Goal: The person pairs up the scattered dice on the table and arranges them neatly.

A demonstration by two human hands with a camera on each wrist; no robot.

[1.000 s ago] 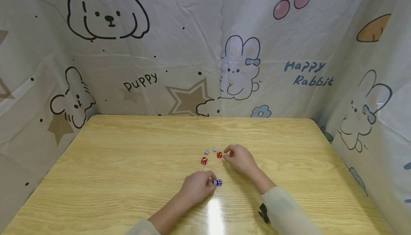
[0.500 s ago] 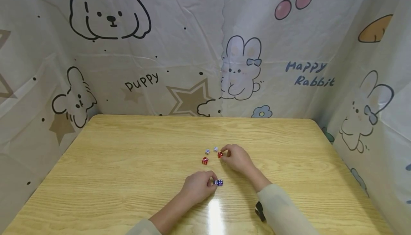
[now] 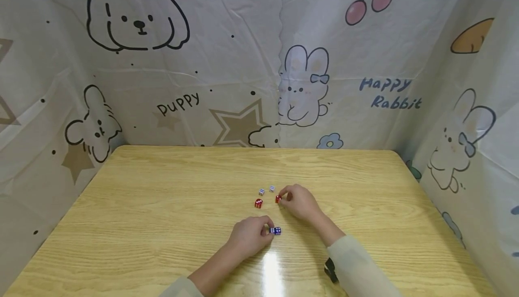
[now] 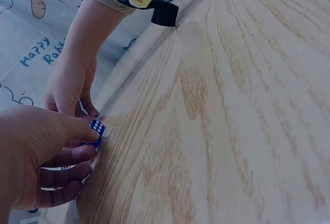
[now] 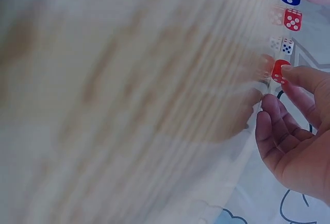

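Observation:
In the head view, my left hand (image 3: 250, 236) pinches the left one of two blue dice (image 3: 277, 230), which sit side by side on the table. The left wrist view shows a blue die (image 4: 97, 127) with white dots at the thumb tip. Farther from me, my right hand (image 3: 301, 201) pinches a red die (image 3: 278, 199) between thumb and forefinger; the right wrist view shows this red die (image 5: 280, 71) at the tabletop. Another red die (image 3: 258, 203) lies to its left. Two small white dice (image 3: 261, 192) rest just behind the red ones, apart from both hands.
The wooden table (image 3: 162, 189) fills the lower head view. A printed curtain (image 3: 227, 62) stands along its back and sides. On the right wrist sits a black device (image 3: 330, 270), close to the sleeve.
My right hand has moved left onto the right red die, taken it between finger and thumb, and drawn it slightly nearer me. The left hand and the blue dice have stayed in place.

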